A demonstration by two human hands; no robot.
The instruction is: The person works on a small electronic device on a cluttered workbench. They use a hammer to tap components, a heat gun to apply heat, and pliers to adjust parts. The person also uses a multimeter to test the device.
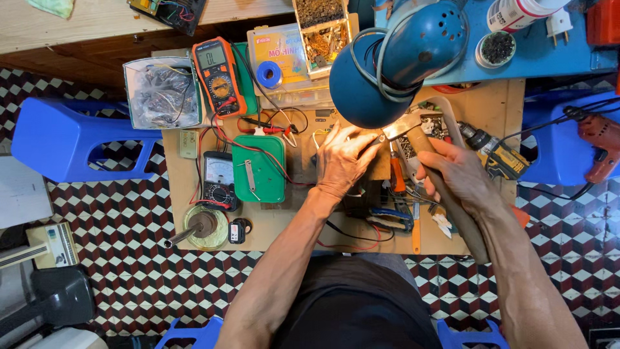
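The hammer [423, 152] sits in the right hand [462, 174], fingers wrapped around its brown wooden handle, metal head pointing toward the lit patch under the blue desk lamp [394, 61]. The left hand [342, 158] lies palm down on the table [497, 106], fingers curled and pressed together onto something small at the edge of the light — what it pins is hidden by the fingers and the glare, so I cannot tell its kind. The hammer head is just beside those fingertips, nearly touching them.

To do this well, the blow looks like it should be short and light: the head is very near the holding fingers, and the lamp shade hangs close above, leaving little room for a swing. Keeping the left fingertips back from the striking spot and the wrist steady seems the safest way — a glancing hit could catch a finger or knock the piece into the clutter.

Around the hands lie screwdrivers and pliers [394, 216], a yellow cordless drill [494, 155] to the right, and a green box [259, 168] to the left. Beyond it sit an analog meter [218, 178] with red leads, an orange digital multimeter [218, 74] and a solder spool [205, 227].
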